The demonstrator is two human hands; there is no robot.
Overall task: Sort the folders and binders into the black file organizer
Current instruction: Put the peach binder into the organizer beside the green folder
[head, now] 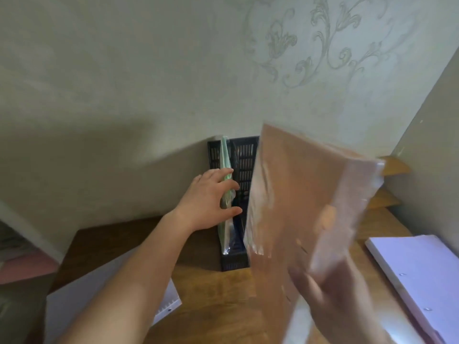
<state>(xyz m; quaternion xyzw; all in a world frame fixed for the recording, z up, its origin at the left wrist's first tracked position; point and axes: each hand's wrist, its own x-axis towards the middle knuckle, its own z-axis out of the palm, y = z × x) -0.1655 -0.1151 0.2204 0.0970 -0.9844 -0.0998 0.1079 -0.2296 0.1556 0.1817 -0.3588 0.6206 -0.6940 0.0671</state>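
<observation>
As two hands [211, 202] [320, 301] handle two folders [224, 155] [298, 194], one rack [244, 160]

dim, soft indoor light, motion-blurred foreground, bowed wide-angle edges

seen from beside the desk, the person's left forearm [139, 269] is bare along all of its visible length. it is slim and smooth, widest towards the elbow end and narrowing evenly down to the wrist. light falls along its upper side and its underside is in shade. the left hand [211, 197] is bare as well, with long, slender fingers, soft low knuckles and a rounded thumb tip. its nails are too small to make out. the right hand [330, 301] shows only as a blur: a bare back of the hand and a few fingers, the details too smeared to read. its wrist is cut off from sight.
</observation>
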